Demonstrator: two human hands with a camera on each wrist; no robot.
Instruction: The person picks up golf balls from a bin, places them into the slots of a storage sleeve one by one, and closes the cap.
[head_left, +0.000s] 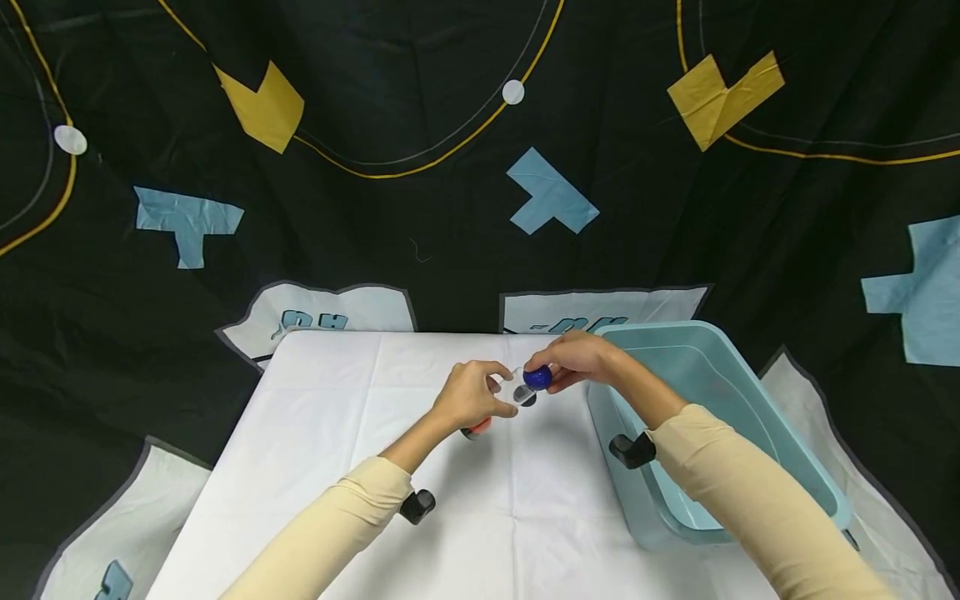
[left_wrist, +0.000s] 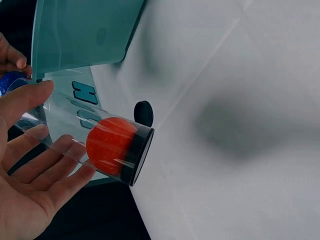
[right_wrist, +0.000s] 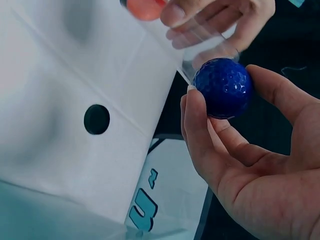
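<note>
Blue ball point(right_wrist: 223, 89) is sitting at the mouth of the clear tube point(left_wrist: 75, 115). On my feed I'm seeing the right hand point(head_left: 581, 357) pinching it and the left hand point(head_left: 472, 393) gripping the tube, whose tilt is presumably letting the orange ball point(left_wrist: 111, 145) rest by the black end cap point(left_wrist: 137, 156).

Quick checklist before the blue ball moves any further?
1. Left hand grips the clear tube: ok.
2. Orange ball inside, against the tube's black end cap: ok.
3. Right hand pinches the blue ball at the tube's opposite end: ok.
4. Blue ball inside the tube: not ok, outside at that end.
5. Blue ball narrow enough to enter: cannot tell.
6. Loose black disc on the white table: ok.
</note>
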